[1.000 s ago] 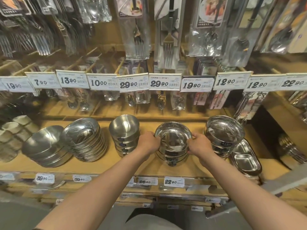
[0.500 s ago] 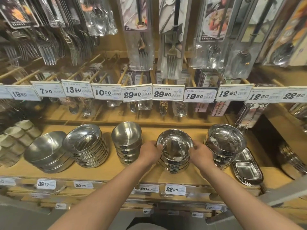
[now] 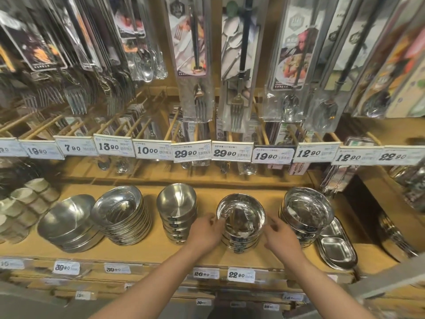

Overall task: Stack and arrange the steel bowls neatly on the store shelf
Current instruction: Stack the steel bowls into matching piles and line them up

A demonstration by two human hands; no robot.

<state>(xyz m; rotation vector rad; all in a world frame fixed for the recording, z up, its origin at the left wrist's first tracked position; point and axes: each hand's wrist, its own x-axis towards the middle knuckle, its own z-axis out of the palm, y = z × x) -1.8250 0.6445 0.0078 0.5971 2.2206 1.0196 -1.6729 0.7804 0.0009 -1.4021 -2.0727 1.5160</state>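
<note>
While both arms reach in from the front edge of the shelf (image 3: 142, 252), the stack of steel bowls (image 3: 241, 223) being handled sits mid-shelf, slightly right of centre, a little back from the front edge. Left hand (image 3: 205, 230) is on its left side, fingers curled with the tips on or just at the top bowl's rim; not a full clamp, and actual contact is hard to confirm through the motion blur. Right hand (image 3: 281, 236) is at the stack's right side, fingers loosely spread and apart, seemingly just off the metal with a thin gap. Neighbours: a taller stack of rounded bowls (image 3: 177, 211) just beside on the left, with a narrow gap that the left hand fills; a stack of wider bowls (image 3: 307, 215) close on the right, with the right hand in that gap. Further left are a leaning stack of shallow bowls (image 3: 123, 215) and a low stack of large bowls (image 3: 69, 223) toward the left end. Divided trays (image 3: 337, 246) lie at the right end, touching the wider stack's base. Bare shelf strip is open in front of the stacks and behind them up to the back edge. Overhead room is capped by the price tag rail (image 3: 211, 151) and hanging cutlery packs (image 3: 195, 58).
</note>
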